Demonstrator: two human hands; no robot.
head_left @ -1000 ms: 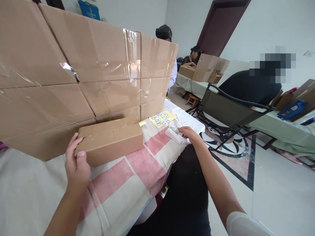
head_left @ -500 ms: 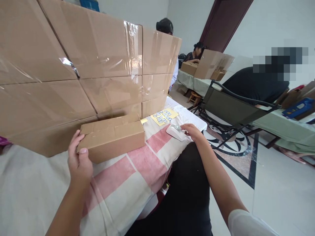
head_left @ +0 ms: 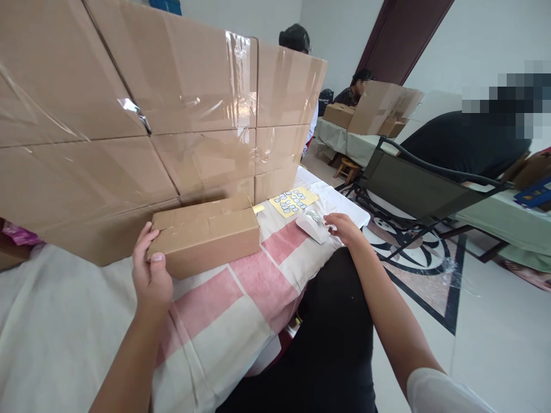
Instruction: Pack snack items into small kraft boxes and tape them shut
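Observation:
A long brown cardboard box [head_left: 215, 244] lies on the cloth in front of me. My left hand [head_left: 150, 272] grips its left end, fingers over the far top corner and thumb on the near side. To the right is a white tape dispenser [head_left: 310, 228] with a clear roll on it. My right hand [head_left: 344, 228] is at the dispenser's right end, its fingers bent together; what they pinch is too small to make out. A yellow sheet [head_left: 295, 202] with several small blue-grey stickers lies behind the dispenser.
Stacked, taped cartons [head_left: 202, 86] form a wall behind the box. A pink-and-white cloth [head_left: 262, 281] covers the table. On the right, a person in black sits in a folding chair [head_left: 430, 178]. Other people are by a further table [head_left: 340, 137].
The whole view has shifted slightly, so things appear further right. Both hands keep nearly the same places at the box and the dispenser.

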